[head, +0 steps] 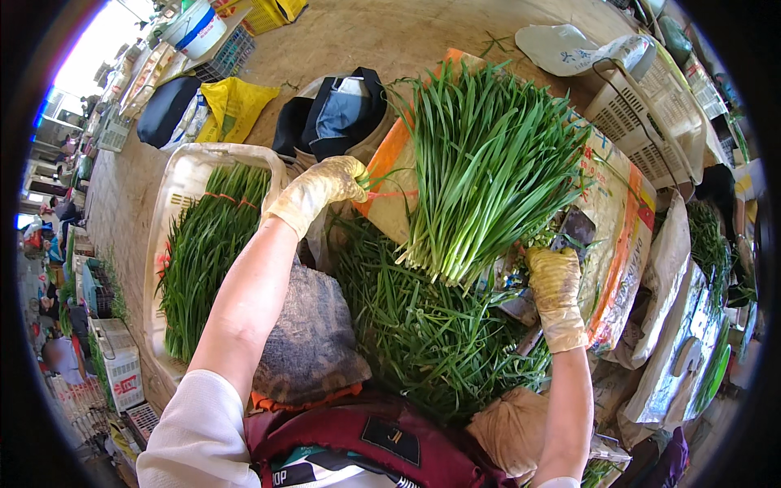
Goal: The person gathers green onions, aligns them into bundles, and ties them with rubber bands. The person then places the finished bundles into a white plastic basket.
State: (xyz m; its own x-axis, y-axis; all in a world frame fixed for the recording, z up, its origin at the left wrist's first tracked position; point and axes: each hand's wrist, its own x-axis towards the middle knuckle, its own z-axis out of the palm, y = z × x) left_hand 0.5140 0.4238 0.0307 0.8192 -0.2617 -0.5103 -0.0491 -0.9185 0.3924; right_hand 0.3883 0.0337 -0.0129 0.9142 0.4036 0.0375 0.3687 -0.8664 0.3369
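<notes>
A large loose bunch of garlic chives (488,165) lies before me on a printed woven sack (616,232), pale cut ends towards me. My left hand (332,183), in a stained yellowish glove, is closed on a pink tie (393,194) at the bunch's left side. The tie is stretched straight and passes out of sight under the leaves. My right hand (554,277), also gloved, is closed at the bunch's lower right, with a bit of red tie (520,249) at its fingertips. The tie's middle is hidden. A dark flat piece (575,229) lies just beyond the right hand.
Loose chive leaves (427,329) are heaped below the bunch. A white plastic crate (160,213) on the left holds tied chives (213,268). A dark bag (345,116) stands beyond my left hand. More crates (653,116) are at upper right; people (67,360) are far left.
</notes>
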